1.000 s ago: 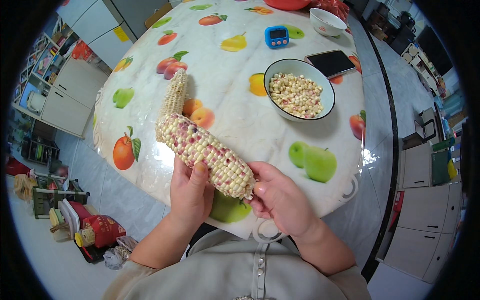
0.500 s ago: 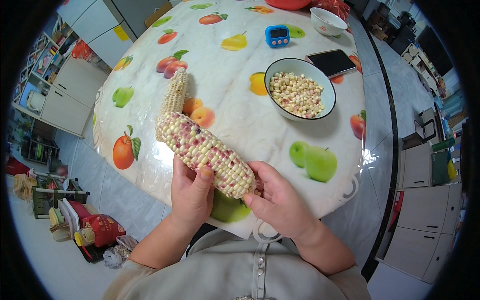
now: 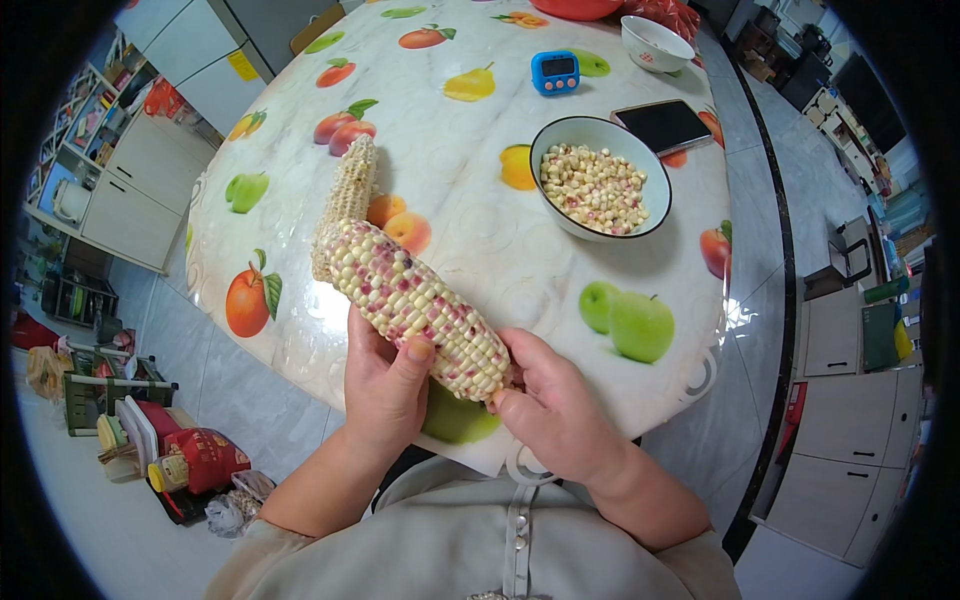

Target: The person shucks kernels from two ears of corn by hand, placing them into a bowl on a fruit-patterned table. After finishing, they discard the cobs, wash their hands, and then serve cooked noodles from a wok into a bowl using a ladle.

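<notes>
An ear of corn (image 3: 420, 305) with white and purple-red kernels is held aslant above the near part of the table. My left hand (image 3: 385, 375) is closed round its middle from below, the thumb along the near side. At the lower right end, my right hand (image 3: 555, 400) grips the tip of the ear with thumb and fingers. Beyond the ear's upper left end a bare corncob (image 3: 348, 190) lies on the table, partly hidden by the ear. A pale bowl (image 3: 655, 212) with a dark rim stands to the right, with loose corn kernels (image 3: 595, 190) inside.
The table (image 3: 440, 205) has a fruit-patterned cover. Past the bowl lie a phone (image 3: 662, 127) and a blue timer (image 3: 555, 73). A white bowl (image 3: 655, 45), a red basin (image 3: 577, 8) and a red plastic bag (image 3: 668, 14) are at the far edge. Cabinets (image 3: 850, 410) stand at right.
The ear has turned slightly in my hands, and its upper left end sits a little further right. My right hand has shifted slightly downward.
</notes>
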